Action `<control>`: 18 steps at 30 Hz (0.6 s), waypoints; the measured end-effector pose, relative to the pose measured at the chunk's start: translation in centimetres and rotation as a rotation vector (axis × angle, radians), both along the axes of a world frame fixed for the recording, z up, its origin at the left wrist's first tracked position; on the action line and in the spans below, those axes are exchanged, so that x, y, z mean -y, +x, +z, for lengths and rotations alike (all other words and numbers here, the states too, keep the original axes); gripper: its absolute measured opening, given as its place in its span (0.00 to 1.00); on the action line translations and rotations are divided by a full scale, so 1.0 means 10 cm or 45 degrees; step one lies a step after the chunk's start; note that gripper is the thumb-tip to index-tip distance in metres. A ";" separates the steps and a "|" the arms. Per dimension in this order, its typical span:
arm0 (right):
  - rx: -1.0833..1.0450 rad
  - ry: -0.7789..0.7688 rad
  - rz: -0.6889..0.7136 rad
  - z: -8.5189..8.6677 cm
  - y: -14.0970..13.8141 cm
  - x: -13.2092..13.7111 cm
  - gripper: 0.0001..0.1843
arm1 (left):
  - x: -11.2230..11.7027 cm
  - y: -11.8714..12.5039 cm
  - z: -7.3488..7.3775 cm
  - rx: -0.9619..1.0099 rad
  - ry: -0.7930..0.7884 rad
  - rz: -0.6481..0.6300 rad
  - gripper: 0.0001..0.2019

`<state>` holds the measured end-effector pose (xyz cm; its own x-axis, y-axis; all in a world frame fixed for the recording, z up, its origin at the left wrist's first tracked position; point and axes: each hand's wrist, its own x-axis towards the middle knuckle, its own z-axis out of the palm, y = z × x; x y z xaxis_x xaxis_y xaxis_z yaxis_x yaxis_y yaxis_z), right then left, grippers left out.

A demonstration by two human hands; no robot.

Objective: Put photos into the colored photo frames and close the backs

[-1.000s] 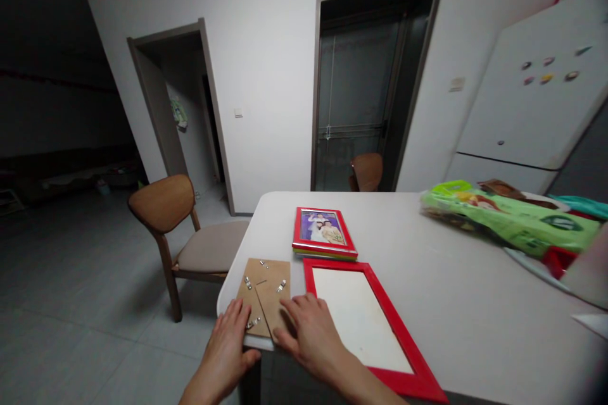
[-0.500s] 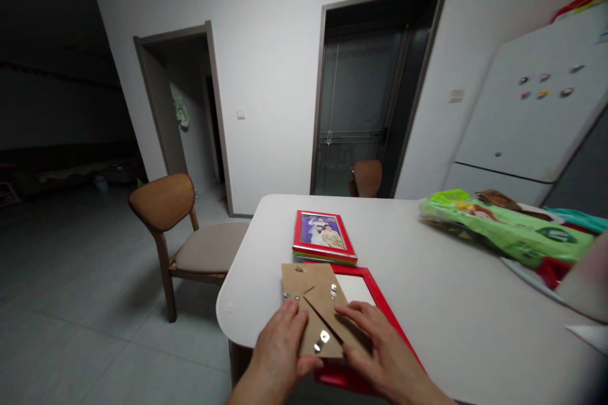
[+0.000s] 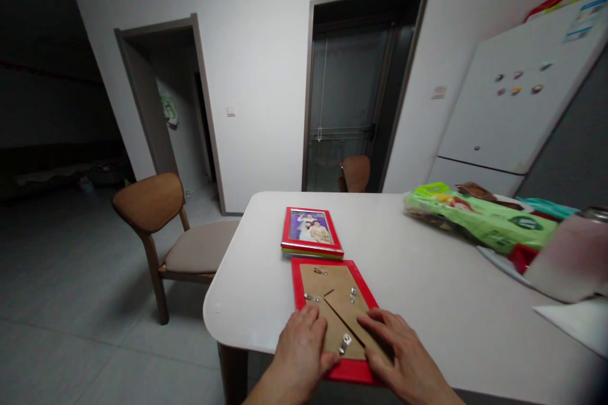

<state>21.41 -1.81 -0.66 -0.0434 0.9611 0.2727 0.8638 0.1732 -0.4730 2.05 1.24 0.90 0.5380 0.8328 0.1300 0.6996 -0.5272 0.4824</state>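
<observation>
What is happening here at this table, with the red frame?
A person works with bare hands at the near edge of the white table. The left hand and right hand both press flat on a brown backing board that sits inside a face-down red frame. Just beyond lies a framed photo; green packets lie at the right.

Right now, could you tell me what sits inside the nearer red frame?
A brown backing board with metal clips, under the left hand and right hand. Anything beneath it is covered.
</observation>
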 end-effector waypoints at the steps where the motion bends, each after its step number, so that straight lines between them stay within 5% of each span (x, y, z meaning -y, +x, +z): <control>1: 0.011 0.003 -0.002 0.00 0.00 0.00 0.21 | 0.00 -0.01 0.00 0.000 0.005 -0.018 0.20; 6: 0.096 -0.016 -0.044 0.02 -0.03 0.00 0.21 | 0.02 -0.04 0.02 -0.011 -0.023 -0.035 0.20; 12: 0.125 0.023 -0.033 0.00 -0.11 -0.02 0.21 | 0.05 -0.10 -0.09 -0.037 -0.077 -0.152 0.41; 18: 0.107 0.022 0.029 0.02 -0.09 -0.07 0.19 | -0.03 -0.13 -0.12 -0.046 0.008 -0.101 0.37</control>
<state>20.56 -1.13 -0.50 -0.0884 0.9548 0.2838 0.8963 0.2006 -0.3955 0.75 1.50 -0.27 0.6066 0.7868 0.1142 0.6726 -0.5845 0.4539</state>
